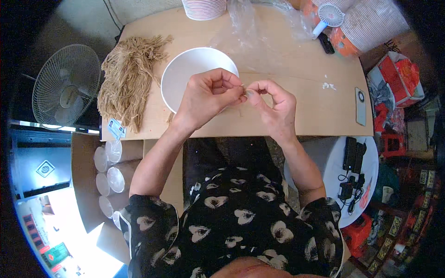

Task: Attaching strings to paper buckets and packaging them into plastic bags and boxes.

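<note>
Seen from above, the left hand (206, 95) was nearly closed, its fingers curled and its thumb and forefinger pinched together, while the right hand (278, 104) met it at the fingertips, its own thumb and forefinger pressed together in a bowed loop. Between them they appeared to grip a small, thin, tan piece (245, 92), at about three o'clock from the middle of the smooth, round white bowl (178, 76). Pinching from both sides probably suited something so fine, giving each hand its own control. The loose heap of tan, stringy strands (130, 78) lay at nine o'clock from the bowl on the pale wooden tabletop (296, 111), perhaps for easy reach by the left hand. The fingertips covered most of the piece, so its kind and ends could not be told, and the left hand hid the bowl's five o'clock side. At twelve o'clock, the striped white stack of containers (205, 10) was cut off by the upper edge; at three o'clock, the scattered white bits (329, 86) were too small to identify.
</note>
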`<move>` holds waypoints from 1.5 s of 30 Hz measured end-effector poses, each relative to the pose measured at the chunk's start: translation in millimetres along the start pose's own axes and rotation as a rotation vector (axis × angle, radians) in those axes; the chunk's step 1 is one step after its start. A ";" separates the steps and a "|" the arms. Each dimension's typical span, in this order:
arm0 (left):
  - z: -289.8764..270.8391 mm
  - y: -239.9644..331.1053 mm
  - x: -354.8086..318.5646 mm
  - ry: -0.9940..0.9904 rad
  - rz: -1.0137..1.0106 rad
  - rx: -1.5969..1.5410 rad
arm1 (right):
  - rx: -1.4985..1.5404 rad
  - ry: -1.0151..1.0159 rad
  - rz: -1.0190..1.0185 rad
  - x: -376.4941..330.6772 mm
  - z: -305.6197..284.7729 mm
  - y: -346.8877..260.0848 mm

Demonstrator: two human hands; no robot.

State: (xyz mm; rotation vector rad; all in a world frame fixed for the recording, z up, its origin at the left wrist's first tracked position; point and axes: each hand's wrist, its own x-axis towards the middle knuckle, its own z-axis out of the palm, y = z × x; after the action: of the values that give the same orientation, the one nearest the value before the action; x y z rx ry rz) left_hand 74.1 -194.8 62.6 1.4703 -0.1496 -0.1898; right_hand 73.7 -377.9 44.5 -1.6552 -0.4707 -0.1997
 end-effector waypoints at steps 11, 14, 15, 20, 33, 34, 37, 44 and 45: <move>3.7 0.8 -3.5 -0.011 0.040 0.025 | 0.193 -0.015 0.179 2.3 -0.9 9.8; 2.6 2.8 -5.1 -0.035 0.045 0.064 | 0.311 -0.033 0.339 2.9 -3.3 1.0; 2.9 2.8 -5.3 -0.035 0.045 0.064 | 0.311 -0.033 0.339 2.5 -4.7 4.0; 2.6 -1.3 -4.2 -0.051 0.083 0.042 | 0.398 -0.043 0.326 1.3 -7.7 11.6; -2.9 -1.3 -3.9 -0.078 0.041 0.011 | 0.397 -0.064 0.307 -2.7 -10.8 1.9; -2.8 1.9 -4.1 -0.075 -0.007 -0.008 | 0.375 -0.035 0.283 -2.5 -11.5 2.7; -4.1 4.0 -4.5 -0.080 -0.078 -0.047 | 0.304 -0.010 0.251 2.2 -12.5 5.9; -4.6 6.1 -7.7 -0.112 -0.098 -0.073 | 0.328 -0.141 0.246 5.9 -11.9 1.2; -4.7 5.9 -8.2 -0.112 -0.098 -0.073 | 0.328 -0.141 0.246 6.0 -12.1 0.5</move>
State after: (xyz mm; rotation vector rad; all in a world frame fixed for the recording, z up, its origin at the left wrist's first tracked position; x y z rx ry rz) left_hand 67.4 -188.0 68.1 1.3957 -0.1600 -0.3541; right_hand 81.0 -388.7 48.2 -1.3931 -0.3783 0.1705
